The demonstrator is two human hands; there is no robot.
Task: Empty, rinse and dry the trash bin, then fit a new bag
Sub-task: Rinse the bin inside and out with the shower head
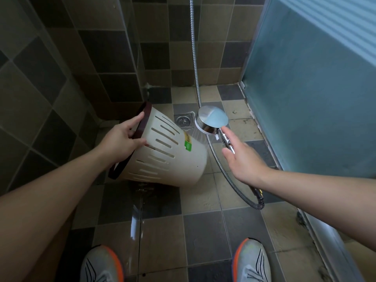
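Observation:
A cream plastic trash bin [173,159] with slotted sides, a dark brown rim and a green sticker is tipped on its side above the wet floor, base pointing right. My left hand [122,139] grips its rim, fingers over the edge. My right hand [242,159] holds the handle of a chrome shower head [211,120], index finger stretched along the neck. Water sprays from the head onto the bin's base. The bin's inside is hidden from me.
A square floor drain [184,120] lies just beyond the bin. The metal shower hose [223,171] loops across the floor tiles to the right. A frosted glass door [305,98] stands on the right, tiled walls left and behind. My two shoes [252,261] show at the bottom.

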